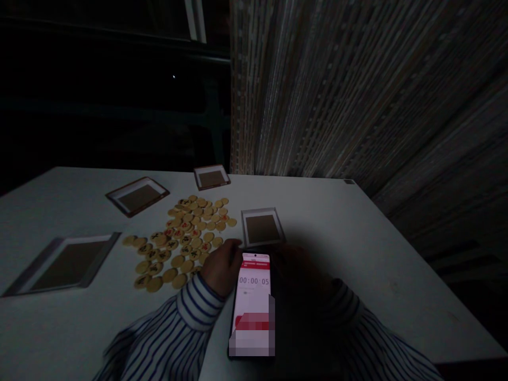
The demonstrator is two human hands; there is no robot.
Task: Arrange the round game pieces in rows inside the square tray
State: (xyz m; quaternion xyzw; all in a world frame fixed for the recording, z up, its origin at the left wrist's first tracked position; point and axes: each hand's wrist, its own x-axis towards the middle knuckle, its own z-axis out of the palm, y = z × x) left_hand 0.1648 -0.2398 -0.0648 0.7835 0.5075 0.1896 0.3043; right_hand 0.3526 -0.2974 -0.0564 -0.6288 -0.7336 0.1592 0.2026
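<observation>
A lit phone [256, 291] with a red-and-white timer screen reading 00:00:05 lies in front of me, its lower part pixelated. Beside its upper left edge is my left hand [223, 265], fingers curled in; whatever they may hold is hidden. My right hand [304, 270] rests to the right of the phone, in deep shadow that hides its fingers. Just beyond both hands lies a rectangular light-framed tray [280, 225] with a brown inside. Left of my left hand, round wooden Chinese chess pieces [178, 261] are spread in a loose heap, several showing red or black characters.
The white table [341, 227] carries three more framed trays: one at the near left [51, 241], one with a brown rim [161, 182] behind the pieces, and another at the back [226, 172]. A string curtain [286, 95] hangs behind the table. A small dark item [348, 181] lies at the far right corner.
</observation>
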